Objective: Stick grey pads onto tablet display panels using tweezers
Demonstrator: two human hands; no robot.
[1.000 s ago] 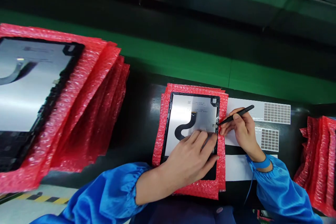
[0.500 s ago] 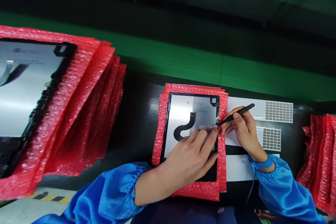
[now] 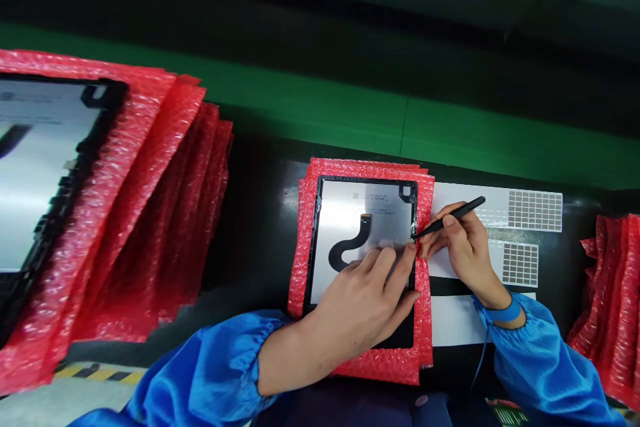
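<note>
A tablet screen panel lies back-up on red bubble wrap in front of me, with a black flex cable curving across its silver back. My left hand rests flat on the panel's lower half, fingers stretched out, index fingertip near the right edge. My right hand is closed on black tweezers, whose tip touches the panel's right edge by a small grey piece.
Two white sheets with grids of small grey pads lie right of the panel. A tall stack of red bubble wrap carrying another panel fills the left. More red wrap sits far right. A green belt runs behind.
The view has drifted slightly right, so the left stack slides further out of frame. Both hands and the tweezers hold nearly the same place at the panel's right edge.
</note>
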